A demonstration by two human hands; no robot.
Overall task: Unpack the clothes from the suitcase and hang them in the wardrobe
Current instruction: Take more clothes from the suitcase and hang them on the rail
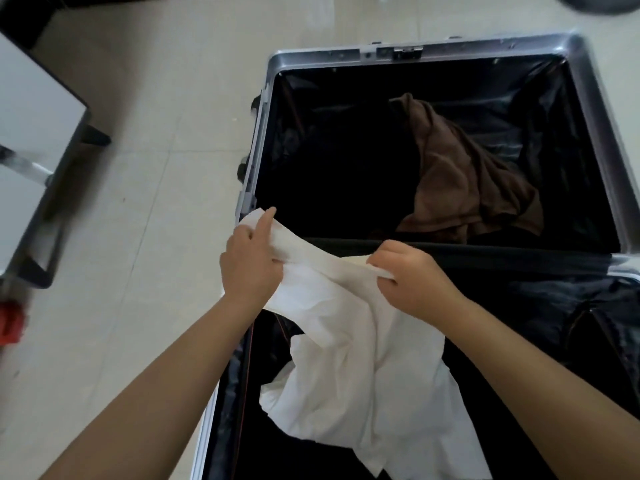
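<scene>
An open silver suitcase [595, 109] with black lining lies on the floor, both halves spread flat. A white garment [363, 368] hangs over the near half. My left hand [251, 263] grips its upper edge at the left, index finger stretched out along the cloth. My right hand [412, 277] pinches the same edge further right, fingers curled round a fold. The cloth is stretched between the two hands above the hinge. A brown garment [464, 174] lies crumpled in the far half. Dark clothing [588, 317] fills the near half at the right.
Pale tiled floor [149, 209] lies left of the suitcase. A grey-topped piece of furniture with dark legs [34, 140] stands at the left edge, and a small red object [12, 322] sits below it. A dark round shape [599, 1] shows at the top right corner.
</scene>
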